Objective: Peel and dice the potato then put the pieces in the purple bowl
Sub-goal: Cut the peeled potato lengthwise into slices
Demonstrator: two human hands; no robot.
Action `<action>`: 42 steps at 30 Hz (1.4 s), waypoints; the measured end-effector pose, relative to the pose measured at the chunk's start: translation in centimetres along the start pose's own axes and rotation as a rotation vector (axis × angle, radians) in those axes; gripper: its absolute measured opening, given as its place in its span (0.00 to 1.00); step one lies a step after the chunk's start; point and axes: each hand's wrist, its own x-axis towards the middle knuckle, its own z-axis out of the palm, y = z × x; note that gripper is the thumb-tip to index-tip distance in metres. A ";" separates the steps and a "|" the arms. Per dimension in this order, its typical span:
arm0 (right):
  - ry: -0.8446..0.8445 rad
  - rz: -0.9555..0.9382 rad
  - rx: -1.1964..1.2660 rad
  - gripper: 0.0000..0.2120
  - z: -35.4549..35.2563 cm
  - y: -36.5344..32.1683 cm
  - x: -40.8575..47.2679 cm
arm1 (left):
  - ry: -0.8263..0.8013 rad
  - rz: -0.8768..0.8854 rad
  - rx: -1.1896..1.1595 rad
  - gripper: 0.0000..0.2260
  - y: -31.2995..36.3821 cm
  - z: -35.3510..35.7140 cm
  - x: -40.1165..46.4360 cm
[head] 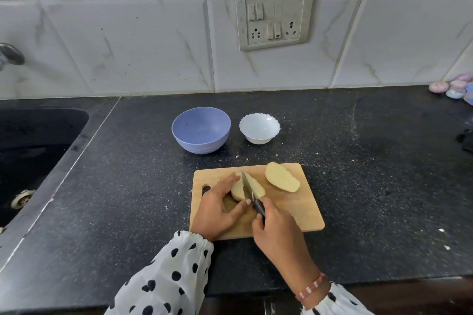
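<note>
Wooden cutting board (294,210) near counter front edge; black counter (358,161) bare on right. Left hand (217,210) grips potato half (236,190), right hand (279,235) clasps knife (247,184) mid-cut. Second half (281,177) beside. Purple bowl (201,130) and white bowl (259,128) hold nothing.

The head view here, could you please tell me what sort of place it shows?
Most likely a home kitchen: a dark stone counter with a sink set into it, a tiled wall behind, and a cutting board where a potato is being cut.
</note>
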 end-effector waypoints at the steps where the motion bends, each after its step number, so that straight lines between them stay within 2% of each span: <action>1: 0.008 0.001 -0.008 0.11 0.0 0.0 0.0 | -0.005 0.005 -0.009 0.29 0.0 0.0 0.0; 4: 0.019 0.008 -0.013 0.10 -0.1 -0.2 0.1 | -0.035 0.011 -0.017 0.30 -0.1 -0.2 0.2; 12: 0.041 -0.021 -0.100 0.14 -0.1 -0.2 0.3 | -0.124 0.012 0.082 0.38 -0.8 -1.0 1.8; 21: -0.073 0.061 -0.201 0.18 -0.3 -1.7 1.8 | -0.109 -0.052 -0.013 0.34 -1.2 -0.9 2.1; 34: -0.232 0.108 -0.351 0.22 -0.2 -2.1 1.9 | -0.131 -0.009 0.016 0.34 -1.5 -0.9 2.0; 38: -0.104 0.024 -0.309 0.22 -0.5 -0.8 -0.3 | -0.157 -0.003 0.041 0.36 -1.6 -0.9 1.8; 42: -0.014 0.036 -0.201 0.19 -0.6 -0.2 -0.1 | -0.184 0.028 0.106 0.40 -1.4 -0.7 1.5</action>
